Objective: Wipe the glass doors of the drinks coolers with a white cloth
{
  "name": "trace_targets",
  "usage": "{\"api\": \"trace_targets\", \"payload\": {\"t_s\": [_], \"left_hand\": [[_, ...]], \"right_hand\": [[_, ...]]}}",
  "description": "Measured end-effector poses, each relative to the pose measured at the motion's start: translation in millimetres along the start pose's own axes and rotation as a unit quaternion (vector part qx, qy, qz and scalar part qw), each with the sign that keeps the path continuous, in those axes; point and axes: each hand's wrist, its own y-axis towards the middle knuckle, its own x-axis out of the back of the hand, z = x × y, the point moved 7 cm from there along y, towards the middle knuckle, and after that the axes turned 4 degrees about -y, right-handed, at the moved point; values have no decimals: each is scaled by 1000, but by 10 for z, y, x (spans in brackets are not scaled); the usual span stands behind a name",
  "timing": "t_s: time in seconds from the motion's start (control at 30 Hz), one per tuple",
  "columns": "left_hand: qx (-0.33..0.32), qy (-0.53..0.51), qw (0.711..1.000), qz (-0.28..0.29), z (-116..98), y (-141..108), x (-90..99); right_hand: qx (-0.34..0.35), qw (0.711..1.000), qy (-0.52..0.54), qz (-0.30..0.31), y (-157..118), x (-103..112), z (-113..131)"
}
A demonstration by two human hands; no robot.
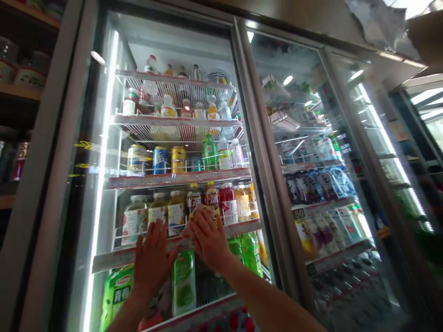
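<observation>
1. Fingers of the left hand [154,253] are straight and fairly close together, thumb spread away, palm toward the glass and holding nothing; firm contact cannot be told. Fingers of the right hand [210,242] bend lightly over a pale cloth [187,229], gripping it against the glass.
2. Largest is the glass door [180,34] of a lit cooler, its right edge a metal frame; both hands are at its lower part.
3. Behind the hands runs the fourth shelf [114,259]; the cloth overlaps its front edge, right of the middle, and the left hand crosses that edge left of the middle.
4. Below this shelf's left corner stands a large green jug [116,291], partly covered by the left arm.
5. Near the shelf's left edge is a white-lidded jar [134,217]; a red bottle [228,201] stands right of the cloth.
6. Smaller, above, a blue can [159,160] stands on the third shelf [166,181], toward its left corner.
</observation>
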Motion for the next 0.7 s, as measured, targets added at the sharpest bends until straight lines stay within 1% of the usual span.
{"api": "trace_targets", "payload": {"t_s": [0.03,0.07,0.1,0.13,0.17,0.2,0.23,0.27,0.3,0.33,0.37,0.4,0.47,0.5,0.53,0.57,0.6,0.67,0.7], "left_hand": [[-1,6,1000,5,9,-13,3],[-4,9,1000,11,6,-23,-3],[-4,10,1000,15,1,-31,-12],[-2,11,1000,16,-6,-38,-23],[2,10,1000,17,-11,-42,-38],[6,9,1000,18,-16,-46,-53],[10,7,1000,18,-19,-49,-64],[15,4,1000,19,-20,-51,-73],[17,2,1000,19,-22,-53,-77],[16,3,1000,18,-27,-54,-75],[14,5,1000,18,-29,-54,-70],[13,11,1000,18,-30,-53,-59],[5,24,999,22,-30,-50,-40],[2,30,999,25,-28,-47,-33],[0,35,999,29,-24,-44,-27],[-3,39,999,31,-23,-42,-24],[-7,42,999,33,-25,-40,-23],[-7,43,999,33,-29,-39,-25],[-5,41,999,33,-32,-39,-27]], "right_hand": [[30,999,-17,5,-8,16,-100],[44,998,-34,5,-9,54,-261],[33,998,-52,-5,7,118,-480],[-14,997,-73,-30,45,211,-755],[-75,992,-89,-42,100,285,-1034],[-136,984,-97,-68,168,365,-1273],[-186,973,-97,-91,252,420,-1438],[-220,965,-90,-110,353,442,-1514],[-236,960,-81,-124,468,434,-1497],[-238,960,-71,-131,588,396,-1402],[-216,966,-61,-126,715,330,-1237],[-182,976,-54,-110,833,250,-1037],[-51,997,-42,-41,1019,69,-606],[11,999,-41,-4,1062,6,-464],[50,997,-46,27,1078,-19,-420],[55,996,-57,43,1078,-2,-489],[23,996,-75,44,1066,59,-662],[-94,989,-114,18,954,252,-1157],[-151,980,-131,0,840,355,-1395]]}}
